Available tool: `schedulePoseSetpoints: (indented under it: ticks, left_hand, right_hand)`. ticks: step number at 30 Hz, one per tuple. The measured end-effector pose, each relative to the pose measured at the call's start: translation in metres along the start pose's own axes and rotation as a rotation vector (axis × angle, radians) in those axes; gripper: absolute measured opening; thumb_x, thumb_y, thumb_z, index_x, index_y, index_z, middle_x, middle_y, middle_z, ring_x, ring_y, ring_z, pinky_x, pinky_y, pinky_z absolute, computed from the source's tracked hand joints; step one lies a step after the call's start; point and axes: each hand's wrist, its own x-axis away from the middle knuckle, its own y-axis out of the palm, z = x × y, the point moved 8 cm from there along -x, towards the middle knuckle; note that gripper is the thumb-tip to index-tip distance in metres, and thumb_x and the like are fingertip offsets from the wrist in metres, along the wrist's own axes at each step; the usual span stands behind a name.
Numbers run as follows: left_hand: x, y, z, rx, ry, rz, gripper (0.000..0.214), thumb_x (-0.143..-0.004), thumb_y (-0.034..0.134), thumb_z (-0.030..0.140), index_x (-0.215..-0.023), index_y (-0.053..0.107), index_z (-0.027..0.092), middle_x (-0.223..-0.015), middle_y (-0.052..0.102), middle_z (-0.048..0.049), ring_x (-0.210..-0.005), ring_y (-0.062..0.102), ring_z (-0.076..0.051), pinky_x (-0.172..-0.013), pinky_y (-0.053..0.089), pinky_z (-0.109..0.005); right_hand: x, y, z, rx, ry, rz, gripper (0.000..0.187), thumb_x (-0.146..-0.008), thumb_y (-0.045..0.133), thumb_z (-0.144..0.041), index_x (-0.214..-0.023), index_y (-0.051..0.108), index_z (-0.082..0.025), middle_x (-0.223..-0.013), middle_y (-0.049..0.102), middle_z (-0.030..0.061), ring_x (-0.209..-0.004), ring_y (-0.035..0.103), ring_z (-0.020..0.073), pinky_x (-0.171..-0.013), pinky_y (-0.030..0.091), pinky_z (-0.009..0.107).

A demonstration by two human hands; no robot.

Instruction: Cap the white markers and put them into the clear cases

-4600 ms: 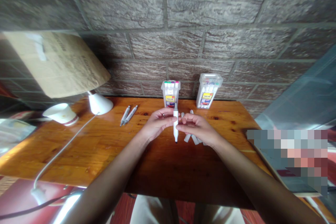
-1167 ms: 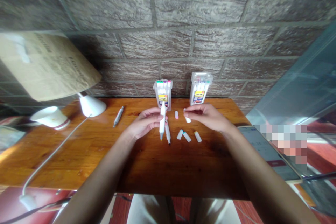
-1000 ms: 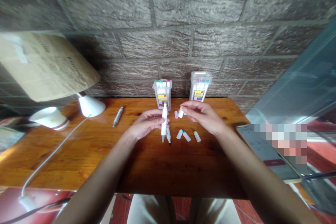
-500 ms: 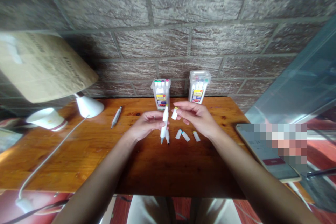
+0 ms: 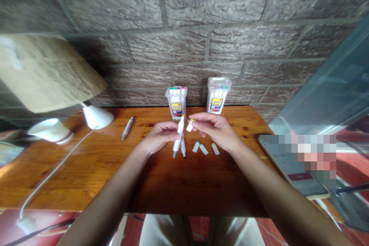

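Note:
Between its thumb and fingers, my left hand (image 5: 161,137) grips a white marker (image 5: 178,136), tilted, with a bare yellowish tip at its upper end and a greyish lower end. Close by on the right, my right hand (image 5: 215,128) pinches a white marker cap (image 5: 190,125) with a yellow end; cap and tip are apart. Behind the held marker a second marker (image 5: 183,148) shows, partly hidden, its dark tip pointing down. Below my right hand lie a blue-ended cap (image 5: 203,149), another white cap (image 5: 196,146) and a yellow-ended cap (image 5: 215,148) on the wooden table (image 5: 161,192).
Two clear cases of markers, a left one (image 5: 176,103) and a right one (image 5: 218,96), stand near the brick wall. Leftward are a loose marker (image 5: 127,128), a lamp (image 5: 98,116) with a cord, and a paper cup (image 5: 52,130). A tablet (image 5: 300,173) lies right.
The marker in my left hand has tilted, its lower end swinging left. The cap in my right hand has shifted slightly left and turned a little. The caps on the table stay put.

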Motion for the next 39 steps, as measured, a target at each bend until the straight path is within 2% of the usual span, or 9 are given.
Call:
schedulePoseSetpoints:
  ticks: [11, 18, 23, 31, 36, 39]
  left_hand:
    - [0.0, 0.0048, 0.0064, -0.085, 0.028, 0.013, 0.03, -0.053, 0.093, 0.024, -0.073, 0.075, 0.013, -0.072, 0.071, -0.0025, -0.063, 0.061, -0.012, -0.065, 0.05, -0.023]
    - [-0.0004, 0.0019, 0.0045, -0.096, 0.048, 0.002, 0.03, -0.055, 0.093, 0.024, -0.076, 0.075, 0.013, -0.074, 0.071, -0.0017, -0.067, 0.061, -0.012, -0.071, 0.048, -0.025]
    - [0.0, 0.0036, 0.0047, -0.112, 0.039, -0.018, 0.031, -0.054, 0.093, 0.026, -0.074, 0.073, 0.012, -0.071, 0.069, -0.001, -0.065, 0.059, -0.011, -0.068, 0.047, -0.024]
    - [-0.0012, 0.0022, 0.0032, -0.102, 0.042, -0.007, 0.031, -0.053, 0.093, 0.023, -0.074, 0.073, 0.013, -0.07, 0.068, -0.0004, -0.064, 0.058, -0.011, -0.065, 0.045, -0.022]
    - [-0.0008, 0.0027, 0.0044, -0.128, 0.057, -0.011, 0.03, -0.055, 0.092, 0.023, -0.075, 0.072, 0.013, -0.072, 0.068, -0.0009, -0.067, 0.06, -0.012, -0.067, 0.046, -0.023]
    - [-0.0008, 0.0026, 0.0047, -0.142, 0.067, -0.012, 0.03, -0.056, 0.092, 0.023, -0.076, 0.072, 0.013, -0.072, 0.068, -0.001, -0.068, 0.06, -0.013, -0.069, 0.046, -0.024]
  right_hand:
    - [0.001, 0.0036, -0.0017, 0.024, -0.013, -0.042, 0.026, -0.078, 0.079, -0.034, -0.1, 0.073, -0.021, -0.091, 0.077, 0.0042, -0.078, 0.071, 0.0163, -0.054, 0.046, 0.022]
    - [0.0008, 0.0031, -0.0012, 0.031, 0.001, -0.021, 0.027, -0.078, 0.079, -0.035, -0.1, 0.073, -0.021, -0.085, 0.075, 0.0033, -0.076, 0.069, 0.015, -0.053, 0.044, 0.021]
    - [0.0001, 0.0016, -0.0009, 0.031, 0.003, 0.006, 0.034, -0.076, 0.08, -0.036, -0.106, 0.073, -0.021, -0.086, 0.076, 0.0035, -0.073, 0.066, 0.0146, -0.051, 0.043, 0.021]
    - [0.0005, 0.002, 0.0004, 0.07, 0.02, 0.008, 0.029, -0.074, 0.081, -0.038, -0.096, 0.075, -0.02, -0.076, 0.074, 0.0027, -0.067, 0.065, 0.0138, -0.05, 0.043, 0.022]
    - [0.0005, 0.0032, 0.0004, 0.032, 0.036, 0.001, 0.028, -0.073, 0.081, -0.038, -0.093, 0.073, -0.02, -0.084, 0.076, 0.0041, -0.068, 0.066, 0.0137, -0.049, 0.042, 0.021]
    - [0.0007, 0.0029, 0.0008, 0.045, 0.032, 0.004, 0.028, -0.074, 0.081, -0.038, -0.094, 0.074, -0.02, -0.081, 0.075, 0.0037, -0.067, 0.066, 0.0137, -0.049, 0.042, 0.021]
